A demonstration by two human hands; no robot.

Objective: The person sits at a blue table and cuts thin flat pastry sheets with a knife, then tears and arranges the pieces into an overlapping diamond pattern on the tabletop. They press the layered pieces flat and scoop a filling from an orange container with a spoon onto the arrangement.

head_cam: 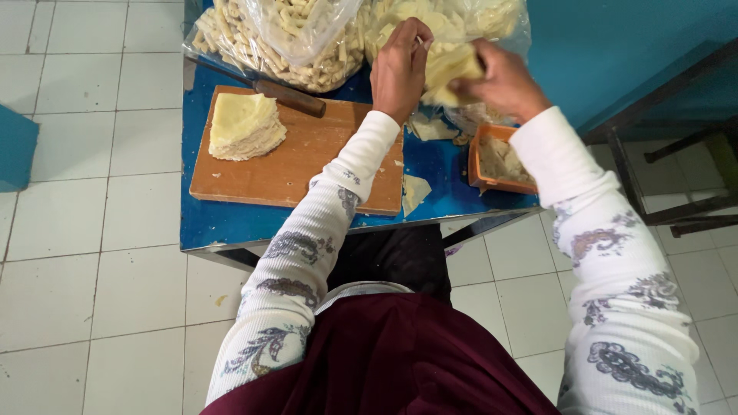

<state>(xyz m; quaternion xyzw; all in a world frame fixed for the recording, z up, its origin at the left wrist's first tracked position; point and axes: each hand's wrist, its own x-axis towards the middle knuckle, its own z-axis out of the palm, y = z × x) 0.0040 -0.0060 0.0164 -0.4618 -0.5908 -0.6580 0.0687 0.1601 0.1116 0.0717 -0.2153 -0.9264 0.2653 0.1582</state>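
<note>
My left hand (400,65) and my right hand (503,77) are raised over the back of a blue table (231,223), both gripping a pale yellow dough sheet (450,69) between them. Just behind the hands lies a clear plastic bag of dough pieces (469,19). A wooden cutting board (300,161) sits in front of my left arm, carrying a stack of thin dough sheets (244,127) at its left end. A knife with a dark handle (288,97) lies along the board's far edge.
A second clear bag of rolled dough sticks (277,38) rests at the table's back left. A small orange tray with filling (500,161) stands at the right edge, loose dough scraps (415,192) beside it. A dark metal frame (676,177) stands right; white floor tiles surround the table.
</note>
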